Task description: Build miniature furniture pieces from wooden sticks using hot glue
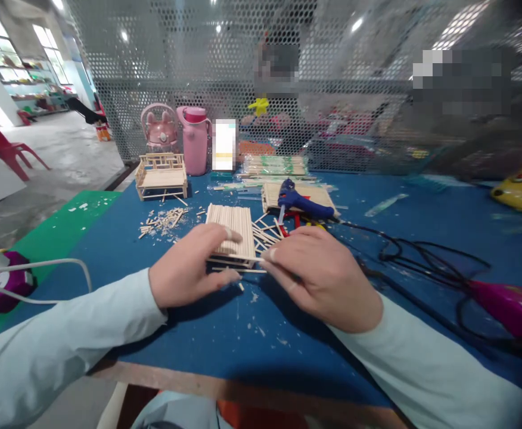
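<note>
A small platform of pale wooden sticks (pixel 232 223) lies in front of me, with its sticks laid side by side. My left hand (pixel 189 262) rests over its left side, fingers spread on top and thumb apart by the near edge. At the near right corner, my right hand (pixel 326 277) pinches the end of a thin wooden stick (pixel 252 258) that runs along the platform's front edge. Whether that stick touches the platform, I cannot tell. Loose sticks (pixel 267 232) lie between the platform and my right hand.
Behind the hands, a blue glue gun (pixel 308 204) lies on another stick panel (pixel 272 195), its black cable (pixel 395 241) trailing right. A miniature stick bed (pixel 161 179) stands back left, near stick scraps (pixel 165 221). A pink bottle (pixel 195 143) and bagged sticks (pixel 274 165) are along the mesh.
</note>
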`<move>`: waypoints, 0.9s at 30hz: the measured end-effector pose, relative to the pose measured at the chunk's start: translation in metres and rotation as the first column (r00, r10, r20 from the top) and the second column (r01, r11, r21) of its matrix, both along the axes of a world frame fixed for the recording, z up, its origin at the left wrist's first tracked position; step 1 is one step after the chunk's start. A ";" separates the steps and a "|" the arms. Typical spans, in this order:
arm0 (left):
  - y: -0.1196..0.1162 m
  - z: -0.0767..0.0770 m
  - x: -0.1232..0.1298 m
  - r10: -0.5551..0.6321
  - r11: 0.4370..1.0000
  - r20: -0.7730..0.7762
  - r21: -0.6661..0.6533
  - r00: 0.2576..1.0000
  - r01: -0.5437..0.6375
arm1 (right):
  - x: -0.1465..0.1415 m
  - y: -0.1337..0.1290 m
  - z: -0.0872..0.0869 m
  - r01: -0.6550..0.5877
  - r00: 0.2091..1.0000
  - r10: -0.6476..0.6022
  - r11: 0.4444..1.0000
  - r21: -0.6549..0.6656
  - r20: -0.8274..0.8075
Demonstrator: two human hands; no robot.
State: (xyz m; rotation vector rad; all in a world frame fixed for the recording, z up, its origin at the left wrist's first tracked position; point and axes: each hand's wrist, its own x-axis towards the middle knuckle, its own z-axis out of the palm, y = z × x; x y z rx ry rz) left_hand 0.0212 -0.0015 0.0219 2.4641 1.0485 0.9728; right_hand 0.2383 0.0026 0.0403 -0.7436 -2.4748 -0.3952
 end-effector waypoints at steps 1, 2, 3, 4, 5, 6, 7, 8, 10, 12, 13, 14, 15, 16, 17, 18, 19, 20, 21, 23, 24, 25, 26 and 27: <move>0.002 -0.002 -0.006 0.046 0.998 0.002 0.043 0.999 -0.046 | 0.002 0.003 -0.004 0.019 0.999 -0.020 0.999 -0.036 -0.032; 0.005 -0.004 -0.012 0.102 0.993 0.014 0.051 0.995 -0.103 | 0.003 0.005 -0.008 0.038 0.997 -0.042 0.997 -0.071 -0.060; 0.007 -0.007 -0.017 0.147 0.989 0.029 0.030 0.989 -0.148 | 0.005 0.008 -0.012 0.052 0.995 -0.060 0.994 -0.098 -0.083; 0.010 -0.011 -0.020 0.181 0.983 0.043 -0.012 0.982 -0.181 | 0.005 0.011 -0.016 0.060 0.992 -0.072 0.991 -0.116 -0.100; 0.012 -0.014 -0.022 0.211 0.976 0.057 -0.058 0.976 -0.208 | 0.006 0.013 -0.020 0.066 0.990 -0.080 0.990 -0.121 -0.114; 0.013 -0.018 -0.023 0.236 0.968 0.070 -0.103 0.969 -0.229 | 0.006 0.015 -0.023 0.071 0.988 -0.085 0.991 -0.116 -0.125; 0.014 -0.022 -0.023 0.260 0.958 0.082 -0.145 0.962 -0.247 | 0.006 0.017 -0.025 0.074 0.987 -0.088 0.992 -0.106 -0.133; 0.015 -0.026 -0.022 0.282 0.948 0.099 -0.182 0.954 -0.261 | 0.005 0.018 -0.027 0.078 0.987 -0.090 0.992 -0.094 -0.136; 0.014 -0.031 -0.020 0.309 0.929 0.141 -0.256 0.941 -0.267 | 0.003 0.019 -0.030 0.084 0.988 -0.093 0.994 -0.075 -0.126; 0.013 -0.035 -0.019 0.317 0.918 0.189 -0.309 0.929 -0.250 | 0.002 0.019 -0.032 0.079 0.991 -0.085 0.995 -0.060 -0.102; 0.013 -0.035 -0.018 0.318 0.917 0.203 -0.314 0.926 -0.246 | 0.001 0.019 -0.033 0.075 0.993 -0.080 0.996 -0.054 -0.091; 0.012 -0.035 -0.018 0.319 0.919 0.205 -0.305 0.925 -0.249 | 0.000 0.019 -0.034 0.073 0.994 -0.077 0.996 -0.052 -0.081; 0.012 -0.035 -0.017 0.319 0.923 0.200 -0.287 0.927 -0.256 | 0.000 0.019 -0.034 0.074 0.994 -0.078 0.996 -0.054 -0.074; 0.011 -0.034 -0.017 0.321 0.927 0.192 -0.264 0.927 -0.266 | -0.001 0.019 -0.035 0.079 0.994 -0.083 0.995 -0.060 -0.069; 0.011 -0.033 -0.016 0.324 0.930 0.185 -0.243 0.928 -0.276 | -0.001 0.019 -0.036 0.087 0.993 -0.092 0.994 -0.072 -0.068; 0.010 -0.032 -0.015 0.328 0.931 0.183 -0.226 0.927 -0.285 | -0.001 0.018 -0.036 0.095 0.992 -0.101 0.992 -0.088 -0.069; 0.010 -0.031 -0.014 0.334 0.932 0.186 -0.213 0.924 -0.294 | -0.001 0.018 -0.037 0.103 0.991 -0.110 0.989 -0.104 -0.072; 0.010 -0.030 -0.014 0.340 0.932 0.190 -0.201 0.921 -0.302 | -0.001 0.018 -0.037 0.111 0.989 -0.121 0.986 -0.120 -0.080; 0.009 -0.030 -0.013 0.345 0.931 0.193 -0.191 0.919 -0.309 | -0.001 0.017 -0.037 0.121 0.986 -0.135 0.983 -0.138 -0.094; 0.009 -0.030 -0.012 0.343 0.934 0.193 -0.171 0.919 -0.313 | -0.001 0.016 -0.037 0.137 0.979 -0.161 0.975 -0.178 -0.127; 0.008 -0.030 -0.011 0.339 0.936 0.190 -0.161 0.921 -0.312 | -0.001 0.015 -0.036 0.138 0.976 -0.167 0.971 -0.193 -0.141; 0.008 -0.029 -0.011 0.337 0.938 0.187 -0.152 0.923 -0.311 | -0.001 0.014 -0.036 0.135 0.974 -0.167 0.970 -0.202 -0.150; 0.008 -0.029 -0.010 0.335 0.939 0.182 -0.145 0.925 -0.311 | -0.001 0.014 -0.035 0.129 0.975 -0.161 0.970 -0.207 -0.150; 0.007 -0.028 -0.009 0.334 0.939 0.175 -0.140 0.926 -0.313 | -0.001 0.014 -0.035 0.124 0.977 -0.156 0.970 -0.207 -0.145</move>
